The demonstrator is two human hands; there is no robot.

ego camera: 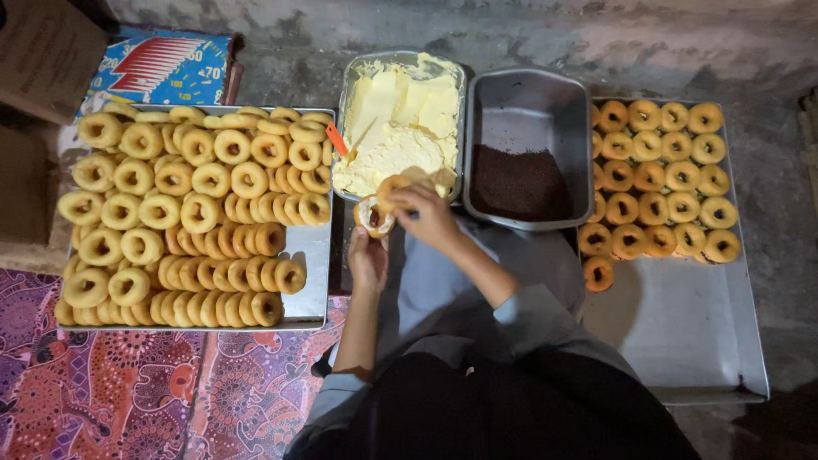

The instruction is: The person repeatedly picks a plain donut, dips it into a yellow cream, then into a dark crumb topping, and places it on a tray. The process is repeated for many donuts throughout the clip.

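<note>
Concrete floor; left hand point(368, 255) cradles doughnut point(373, 215), right hand point(429, 213) spreading.

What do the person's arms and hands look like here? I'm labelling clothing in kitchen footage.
Both hands are bare: the left hand and right hand wear no gloves, rings or watch that can be seen. The forearms are uncovered too. Pale grey-blue sleeves are pushed up to about the elbows, loose and plain, with no visible print. Dark clothing shows lower down.
</note>
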